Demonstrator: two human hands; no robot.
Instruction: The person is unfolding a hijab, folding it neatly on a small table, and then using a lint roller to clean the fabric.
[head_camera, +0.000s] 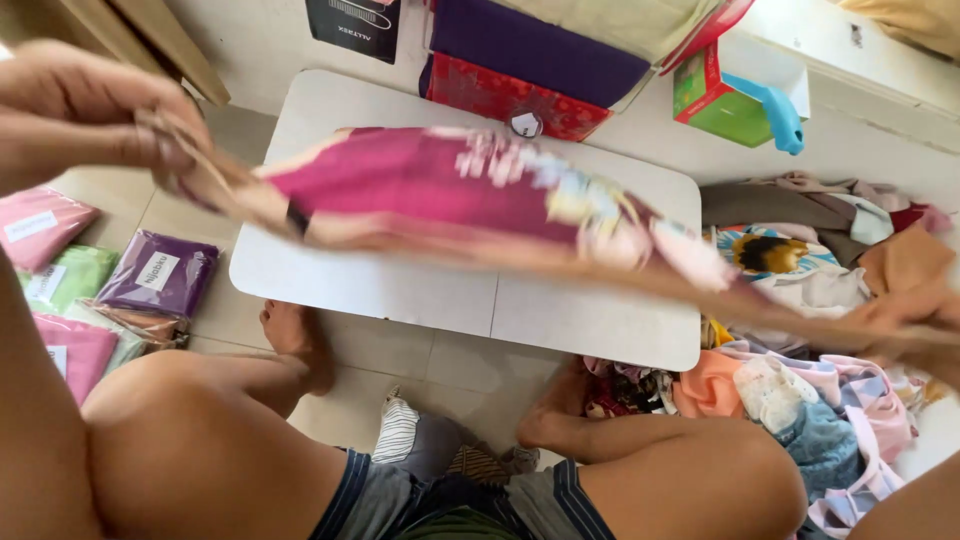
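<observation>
A magenta printed cloth (430, 190) with pale and yellow patches is stretched in the air across a low white table (400, 290). My left hand (85, 110) pinches its left end at the upper left. At the far right, my right hand (915, 320) grips the other end, blurred by motion. The cloth hangs slightly slack between both hands, above the table top. My bare knees and striped shorts (450, 500) fill the bottom of the view.
Several plastic-wrapped folded cloths, pink, green and purple (160, 275), lie on the tiled floor at left. A heap of loose clothes (800, 400) sits at right. Behind the table stand a red box (510, 95), a green box (715, 100) and stacked fabric.
</observation>
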